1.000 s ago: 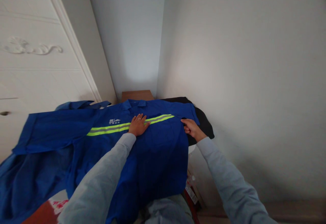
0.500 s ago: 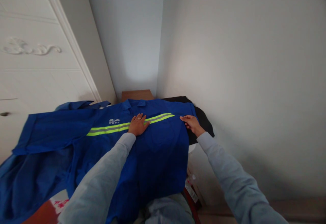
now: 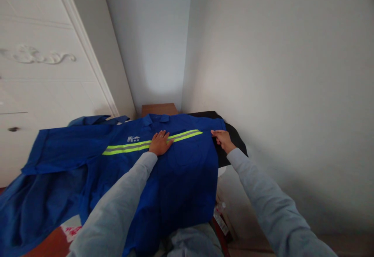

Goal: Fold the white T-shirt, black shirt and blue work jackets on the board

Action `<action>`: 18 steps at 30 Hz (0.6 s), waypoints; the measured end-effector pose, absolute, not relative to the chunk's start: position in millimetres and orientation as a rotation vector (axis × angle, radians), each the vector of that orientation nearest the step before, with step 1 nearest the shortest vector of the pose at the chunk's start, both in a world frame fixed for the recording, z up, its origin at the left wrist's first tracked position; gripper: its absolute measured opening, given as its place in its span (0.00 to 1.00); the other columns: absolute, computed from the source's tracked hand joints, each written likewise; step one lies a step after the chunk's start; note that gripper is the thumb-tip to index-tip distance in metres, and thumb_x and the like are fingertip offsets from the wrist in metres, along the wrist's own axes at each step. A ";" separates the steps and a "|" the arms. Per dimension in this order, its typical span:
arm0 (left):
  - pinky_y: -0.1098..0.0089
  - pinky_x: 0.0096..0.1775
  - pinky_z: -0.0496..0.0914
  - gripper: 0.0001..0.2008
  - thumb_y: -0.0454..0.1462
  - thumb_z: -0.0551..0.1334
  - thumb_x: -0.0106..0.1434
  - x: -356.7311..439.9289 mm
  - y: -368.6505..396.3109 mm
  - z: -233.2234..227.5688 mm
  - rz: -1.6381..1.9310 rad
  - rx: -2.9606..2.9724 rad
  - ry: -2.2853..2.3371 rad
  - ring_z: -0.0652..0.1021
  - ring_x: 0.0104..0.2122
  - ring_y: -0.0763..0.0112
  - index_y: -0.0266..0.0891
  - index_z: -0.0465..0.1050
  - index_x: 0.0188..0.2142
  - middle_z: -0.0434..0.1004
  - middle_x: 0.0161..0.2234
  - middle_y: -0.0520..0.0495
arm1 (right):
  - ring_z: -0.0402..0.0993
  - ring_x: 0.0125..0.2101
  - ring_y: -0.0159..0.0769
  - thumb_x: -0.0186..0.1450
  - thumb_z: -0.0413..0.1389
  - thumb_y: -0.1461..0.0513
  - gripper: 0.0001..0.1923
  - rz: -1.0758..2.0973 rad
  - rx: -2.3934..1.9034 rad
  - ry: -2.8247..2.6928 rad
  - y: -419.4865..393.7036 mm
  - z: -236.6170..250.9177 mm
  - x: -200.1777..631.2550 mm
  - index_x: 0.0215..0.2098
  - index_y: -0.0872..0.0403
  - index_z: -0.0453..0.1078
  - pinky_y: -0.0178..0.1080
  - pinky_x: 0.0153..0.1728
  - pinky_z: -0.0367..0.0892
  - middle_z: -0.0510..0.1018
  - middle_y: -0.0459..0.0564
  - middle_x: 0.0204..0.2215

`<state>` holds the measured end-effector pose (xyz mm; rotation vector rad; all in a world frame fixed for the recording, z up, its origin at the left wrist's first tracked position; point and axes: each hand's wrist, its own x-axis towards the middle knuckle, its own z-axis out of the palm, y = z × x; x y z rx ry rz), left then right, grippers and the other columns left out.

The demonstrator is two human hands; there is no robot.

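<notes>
A blue work jacket (image 3: 181, 171) with a yellow and grey reflective stripe (image 3: 128, 147) lies spread flat in front of me. My left hand (image 3: 160, 143) rests flat on the stripe near the jacket's middle, fingers apart, a ring on one finger. My right hand (image 3: 222, 139) pinches the jacket's right edge just below the shoulder. Both my arms wear light grey sleeves.
A dark garment (image 3: 233, 140) lies under the jacket's right side, against the white wall. A wooden surface (image 3: 159, 109) shows beyond the collar. A white panelled wardrobe door (image 3: 43, 73) stands at the left. A red-brown surface with a printed paper (image 3: 70, 231) shows at lower left.
My right hand has slid up the jacket's right edge toward the shoulder. My left hand has stayed on the stripe. The view has shifted slightly.
</notes>
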<state>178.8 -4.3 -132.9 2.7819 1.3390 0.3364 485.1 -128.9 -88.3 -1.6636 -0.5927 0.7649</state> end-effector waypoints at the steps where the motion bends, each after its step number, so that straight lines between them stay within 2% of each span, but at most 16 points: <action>1: 0.53 0.66 0.51 0.33 0.52 0.45 0.71 178.9 -4.7 -132.7 0.342 2.779 1.336 0.59 0.67 0.52 0.34 0.61 0.66 0.59 0.67 0.34 | 0.52 0.10 0.20 0.58 0.65 0.60 0.13 0.735 -1.671 -0.579 -129.6 -89.6 487.7 0.24 0.55 0.65 0.27 0.08 0.46 0.72 0.42 0.16; 6: 0.52 0.66 0.51 0.33 0.52 0.46 0.71 179.1 -4.4 -133.2 0.361 2.768 1.333 0.59 0.67 0.51 0.34 0.61 0.66 0.59 0.67 0.34 | 0.53 0.09 0.21 0.63 0.61 0.59 0.10 0.716 -1.714 -0.519 -141.9 -88.2 502.7 0.28 0.55 0.66 0.26 0.08 0.49 0.73 0.43 0.15; 11: 0.53 0.66 0.51 0.33 0.52 0.46 0.71 179.1 -3.1 -133.5 0.326 2.790 1.341 0.58 0.68 0.52 0.34 0.60 0.66 0.59 0.67 0.35 | 0.60 0.11 0.22 0.62 0.62 0.60 0.09 0.895 -1.738 -0.624 -164.3 -80.3 498.2 0.31 0.57 0.70 0.27 0.09 0.52 0.81 0.51 0.25; 14: 0.53 0.66 0.51 0.33 0.52 0.45 0.71 179.0 -3.4 -133.2 0.315 2.791 1.345 0.58 0.68 0.51 0.33 0.60 0.66 0.58 0.67 0.33 | 0.67 0.14 0.24 0.64 0.60 0.61 0.06 0.932 -1.774 -0.805 -183.8 -82.7 484.2 0.33 0.57 0.73 0.27 0.11 0.59 0.83 0.52 0.30; 18: 0.53 0.66 0.50 0.33 0.52 0.46 0.71 179.3 -4.0 -132.6 0.301 2.781 1.346 0.57 0.68 0.51 0.33 0.60 0.66 0.58 0.68 0.34 | 0.75 0.21 0.28 0.64 0.60 0.62 0.04 0.911 -1.759 -0.831 -210.6 -93.8 473.4 0.36 0.56 0.75 0.27 0.16 0.65 0.82 0.52 0.33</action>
